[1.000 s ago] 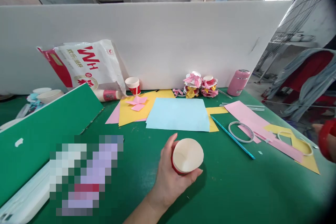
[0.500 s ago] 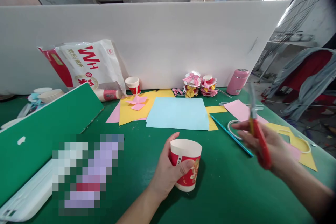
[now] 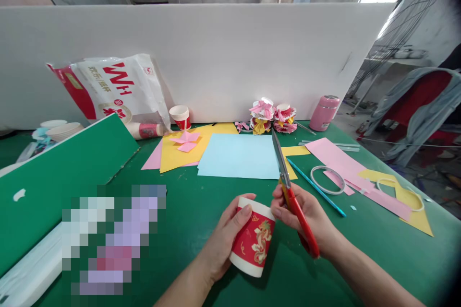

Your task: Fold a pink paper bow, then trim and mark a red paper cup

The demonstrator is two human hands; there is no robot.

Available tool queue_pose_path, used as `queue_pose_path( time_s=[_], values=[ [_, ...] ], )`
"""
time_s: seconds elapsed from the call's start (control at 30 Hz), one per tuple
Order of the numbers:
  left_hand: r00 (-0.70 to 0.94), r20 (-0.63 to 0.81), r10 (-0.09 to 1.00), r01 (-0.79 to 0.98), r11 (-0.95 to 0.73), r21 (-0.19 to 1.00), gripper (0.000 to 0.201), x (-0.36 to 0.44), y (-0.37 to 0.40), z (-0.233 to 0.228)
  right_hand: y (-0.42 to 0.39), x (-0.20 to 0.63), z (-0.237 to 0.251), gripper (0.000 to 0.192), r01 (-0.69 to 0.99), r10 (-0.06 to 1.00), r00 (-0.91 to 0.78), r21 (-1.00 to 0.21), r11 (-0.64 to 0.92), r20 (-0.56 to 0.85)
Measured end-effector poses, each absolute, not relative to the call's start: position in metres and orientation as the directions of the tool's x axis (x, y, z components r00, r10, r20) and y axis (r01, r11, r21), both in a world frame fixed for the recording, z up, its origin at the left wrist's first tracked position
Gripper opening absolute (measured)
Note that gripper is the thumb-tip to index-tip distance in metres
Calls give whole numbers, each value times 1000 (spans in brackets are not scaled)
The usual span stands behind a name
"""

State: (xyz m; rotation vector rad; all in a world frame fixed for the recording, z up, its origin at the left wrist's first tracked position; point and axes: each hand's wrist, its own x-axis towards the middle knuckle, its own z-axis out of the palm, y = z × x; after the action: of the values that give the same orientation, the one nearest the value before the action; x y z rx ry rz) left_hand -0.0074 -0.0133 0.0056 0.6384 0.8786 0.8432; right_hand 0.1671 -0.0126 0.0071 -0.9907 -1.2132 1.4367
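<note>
Head view: two hands, one paper cup (image 3: 252,242), one scissors (image 3: 293,199).

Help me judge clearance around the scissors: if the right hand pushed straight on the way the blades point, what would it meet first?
Probably the light blue paper sheet: the right hand aims the red-handled scissors over its right edge, toward the pink and yellow paper decorations. Blade height is unclear.

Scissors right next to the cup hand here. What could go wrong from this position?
1. The right hand holds the scissors blades-up, close to the left hand gripping the paper cup; a slip could nick its fingers.
2. The cup is held tilted by its wall; squeezing could crush it.
3. The blades point toward the blue paper, which they could snag.
</note>
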Motion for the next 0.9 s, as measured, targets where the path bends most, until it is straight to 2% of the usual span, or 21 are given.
queue_pose_path(
  time_s=[0.2,0.37,0.57,0.7,0.8,0.9],
  values=[
    [440,-283,852,-390,465,795,10,-12,-6,-1,-15,167,1,28,-200,978,-201,-976,-90,-49],
    [470,-185,863,-506,436,745,16,-14,-2,-4,-16,164,3,32,-206,972,-200,-965,-163,-122],
    [476,-233,848,-516,485,706,19,-13,-4,0,-16,160,4,38,-301,972,-135,-926,-227,-194],
    [466,-224,856,-528,472,706,20,-14,-2,0,-13,166,-1,40,-301,966,-45,-918,-258,-256],
    [457,-236,858,-526,475,706,21,-16,-1,-1,-12,171,1,38,-296,970,-37,-924,-242,-242],
    [482,-254,839,-498,501,708,19,-17,-2,-2,-14,171,7,35,-267,975,-117,-939,-216,-191]
  ],
)
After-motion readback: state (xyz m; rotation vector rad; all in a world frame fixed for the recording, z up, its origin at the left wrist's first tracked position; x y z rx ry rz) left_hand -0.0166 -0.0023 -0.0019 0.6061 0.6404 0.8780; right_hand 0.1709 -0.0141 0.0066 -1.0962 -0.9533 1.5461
